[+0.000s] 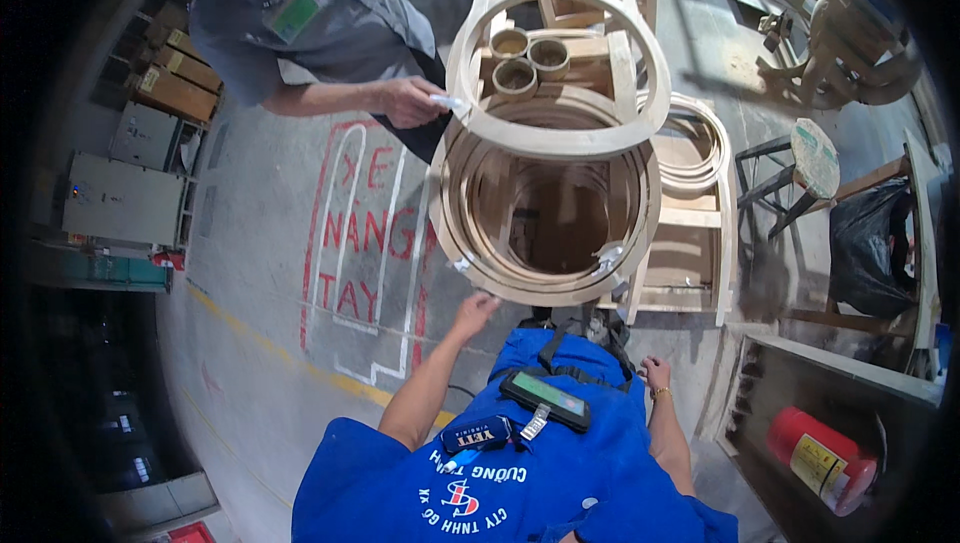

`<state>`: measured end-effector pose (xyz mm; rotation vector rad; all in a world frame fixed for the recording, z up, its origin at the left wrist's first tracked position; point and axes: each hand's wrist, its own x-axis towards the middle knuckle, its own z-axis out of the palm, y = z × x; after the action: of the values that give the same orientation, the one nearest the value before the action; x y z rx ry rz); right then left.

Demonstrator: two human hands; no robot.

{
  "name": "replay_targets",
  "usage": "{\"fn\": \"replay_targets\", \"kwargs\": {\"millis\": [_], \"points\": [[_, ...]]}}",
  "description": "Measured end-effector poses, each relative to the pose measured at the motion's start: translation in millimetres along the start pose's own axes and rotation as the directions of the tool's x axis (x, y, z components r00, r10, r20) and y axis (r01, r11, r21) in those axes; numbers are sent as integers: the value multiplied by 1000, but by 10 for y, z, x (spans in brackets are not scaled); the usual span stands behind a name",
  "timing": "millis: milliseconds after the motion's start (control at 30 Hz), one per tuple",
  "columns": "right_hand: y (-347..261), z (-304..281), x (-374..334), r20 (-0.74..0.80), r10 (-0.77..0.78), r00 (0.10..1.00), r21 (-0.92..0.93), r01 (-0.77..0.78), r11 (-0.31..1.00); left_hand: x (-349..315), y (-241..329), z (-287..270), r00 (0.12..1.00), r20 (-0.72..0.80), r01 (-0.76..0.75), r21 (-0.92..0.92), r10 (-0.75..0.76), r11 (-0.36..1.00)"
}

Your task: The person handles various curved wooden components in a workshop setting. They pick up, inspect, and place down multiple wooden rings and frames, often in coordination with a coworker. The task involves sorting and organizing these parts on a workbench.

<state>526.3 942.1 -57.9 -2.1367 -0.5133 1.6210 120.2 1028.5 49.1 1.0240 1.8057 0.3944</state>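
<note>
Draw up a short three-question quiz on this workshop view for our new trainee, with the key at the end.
1. Which of these is nearest to the person's left hand?
A) a black bag
B) a stack of wooden rings
C) a stool
2. True or false: a red fire extinguisher is on the person's right.
3. How many small round tubs show through the large wooden hoop that overlaps the stack in this view?

Key:
1. B
2. True
3. Three
</note>
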Motion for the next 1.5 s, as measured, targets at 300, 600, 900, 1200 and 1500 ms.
{"fn": "replay_targets", "kwargs": {"millis": [300, 600, 900, 1200, 1500], "points": [[-73, -18, -163, -15, 69, 998, -40, -69, 997, 274, 67, -168, 911, -381, -71, -526, -159, 848], [-601, 222, -6, -52, -140, 989, -18, 139, 990, 208, 234, -101, 921, -198, 51, -792, -335, 608], [-180, 135, -26, -112, -141, 984, 20, 144, 989, 107, 1026, 696, 823, -105, -554, 69, 558, 830], [733, -218, -17, -200, 88, 976, 235, -40, 971, 308, 1332, 1641, 770, 131, -606, 457, 625, 651], [1331, -354, 43, -159, 201, 967, 470, -105, 876, 128, 1436, 1780, 761, -12, -513, 600, 648, 614]]}}
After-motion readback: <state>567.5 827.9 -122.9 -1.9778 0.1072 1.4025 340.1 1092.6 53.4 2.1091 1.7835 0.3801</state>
